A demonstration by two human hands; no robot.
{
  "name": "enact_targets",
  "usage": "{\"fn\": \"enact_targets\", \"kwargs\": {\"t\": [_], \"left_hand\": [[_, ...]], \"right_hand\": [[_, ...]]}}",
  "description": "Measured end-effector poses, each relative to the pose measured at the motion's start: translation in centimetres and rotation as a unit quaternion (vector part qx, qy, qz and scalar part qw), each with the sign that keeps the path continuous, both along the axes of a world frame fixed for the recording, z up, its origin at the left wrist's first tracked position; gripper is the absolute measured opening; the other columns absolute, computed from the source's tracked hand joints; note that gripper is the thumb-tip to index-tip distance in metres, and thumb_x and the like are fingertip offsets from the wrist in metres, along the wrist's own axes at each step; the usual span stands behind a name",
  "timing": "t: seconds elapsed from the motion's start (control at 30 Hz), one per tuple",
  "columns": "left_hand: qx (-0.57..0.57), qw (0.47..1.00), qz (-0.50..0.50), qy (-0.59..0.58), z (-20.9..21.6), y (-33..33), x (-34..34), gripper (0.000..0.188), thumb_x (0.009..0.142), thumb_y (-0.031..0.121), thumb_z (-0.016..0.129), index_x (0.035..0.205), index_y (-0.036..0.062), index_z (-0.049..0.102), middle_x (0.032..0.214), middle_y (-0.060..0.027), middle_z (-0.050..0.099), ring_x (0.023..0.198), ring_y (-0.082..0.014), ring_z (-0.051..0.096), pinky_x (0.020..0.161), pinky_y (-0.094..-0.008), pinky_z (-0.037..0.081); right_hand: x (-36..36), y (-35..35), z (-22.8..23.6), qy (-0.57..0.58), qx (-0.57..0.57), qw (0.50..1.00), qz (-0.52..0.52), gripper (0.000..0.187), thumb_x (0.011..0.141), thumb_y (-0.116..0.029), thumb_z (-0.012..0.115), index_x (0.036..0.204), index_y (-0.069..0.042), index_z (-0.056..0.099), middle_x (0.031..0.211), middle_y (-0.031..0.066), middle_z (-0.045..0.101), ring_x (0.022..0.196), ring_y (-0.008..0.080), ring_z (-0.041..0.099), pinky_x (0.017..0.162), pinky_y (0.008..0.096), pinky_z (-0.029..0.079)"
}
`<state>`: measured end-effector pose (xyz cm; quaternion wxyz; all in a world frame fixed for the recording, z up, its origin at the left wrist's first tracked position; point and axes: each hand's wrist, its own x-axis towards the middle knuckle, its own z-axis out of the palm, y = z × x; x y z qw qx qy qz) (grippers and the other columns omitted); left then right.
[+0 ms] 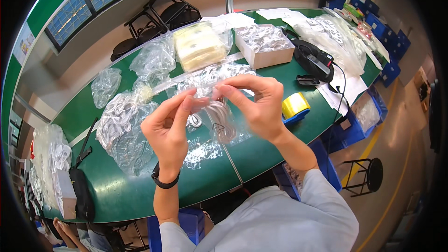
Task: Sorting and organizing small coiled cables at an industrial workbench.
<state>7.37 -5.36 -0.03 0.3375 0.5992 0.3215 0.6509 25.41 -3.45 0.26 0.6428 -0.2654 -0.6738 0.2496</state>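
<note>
Between my hands hangs a small clear plastic bag (221, 126) with a coiled white cable inside. My left hand (167, 128) is closed, thumb and forefinger pinching the bag's top edge on the left. My right hand (259, 105) pinches the same edge on the right. Both hands are raised over the green table (205, 184). Behind them lies a pile of white coiled cables (233, 69). Under the bag, small clear, shiny pieces (204, 155) are scattered on the table. A blue tape dispenser with yellow tape (295, 106) sits beside my right wrist.
Bundled white cables in plastic (119, 119) lie at the left. Farther back stand a yellowish stack of sheets (198, 49) and a cardboard box of cables (266, 56). A black bag (313, 60) lies at right, blue bins (333, 147) below. Another person's hands (63, 228) show lower left.
</note>
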Motion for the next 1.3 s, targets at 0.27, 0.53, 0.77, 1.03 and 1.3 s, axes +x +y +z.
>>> {"fn": "enact_targets", "kwargs": {"t": [0.27,0.53,0.77,1.03,1.3], "left_hand": [[0.073,0.991,0.014,0.107,0.6,-1.0,-1.8,0.023,0.082,-0.011,0.066,0.102,-0.0042,0.075,0.087,-0.0123,0.076,0.079,-0.0165,0.073,0.069,-0.0238,0.055],[0.237,0.948,-0.039,0.207,1.9,-1.7,-2.1,0.03,0.068,-0.013,0.068,0.093,0.0022,0.077,0.089,-0.0156,0.076,0.077,-0.0248,0.075,0.065,-0.0271,0.057],[0.265,0.934,0.005,0.24,2.4,-2.5,-1.7,0.029,0.066,-0.013,0.065,0.088,0.0023,0.075,0.089,-0.016,0.076,0.08,-0.0261,0.076,0.066,-0.028,0.058],[0.246,0.946,-0.001,0.211,2.6,-2.4,-2.3,0.021,0.071,-0.008,0.064,0.09,-0.0047,0.071,0.089,-0.0199,0.075,0.084,-0.0287,0.076,0.071,-0.0314,0.059],[0.129,0.985,-0.009,0.114,2.1,-2.6,-1.2,0.026,0.073,-0.008,0.069,0.099,-0.0045,0.068,0.098,-0.0183,0.074,0.091,-0.0253,0.073,0.081,-0.03,0.057]], "right_hand": [[1.3,0.2,0.1,-0.001,0.033,0.997,0.072,0.011,0.086,0.009,0.065,0.094,0.008,0.072,0.088,0.0173,0.073,0.08,0.0217,0.072,0.075,0.0309,0.057],[2.2,0.3,-0.2,0.076,0.008,0.95,0.302,0.026,0.08,0.015,0.047,0.092,0.007,0.069,0.085,0.0185,0.071,0.087,0.0324,0.069,0.081,0.0401,0.056],[2.0,0.4,-0.1,0.06,0.041,0.952,0.298,0.025,0.08,0.012,0.046,0.09,0.008,0.069,0.088,0.0196,0.071,0.094,0.0351,0.07,0.086,0.0432,0.056],[1.9,-0.6,1.1,-0.005,-0.016,0.97,0.242,0.023,0.077,0.017,0.065,0.097,0.007,0.072,0.097,0.0183,0.072,0.103,0.0321,0.071,0.093,0.0419,0.055],[1.4,-0.9,1.0,0.039,-0.064,0.977,0.197,0.024,0.081,0.019,0.062,0.097,0.005,0.072,0.097,0.0171,0.073,0.102,0.0284,0.071,0.09,0.0363,0.056]]}}
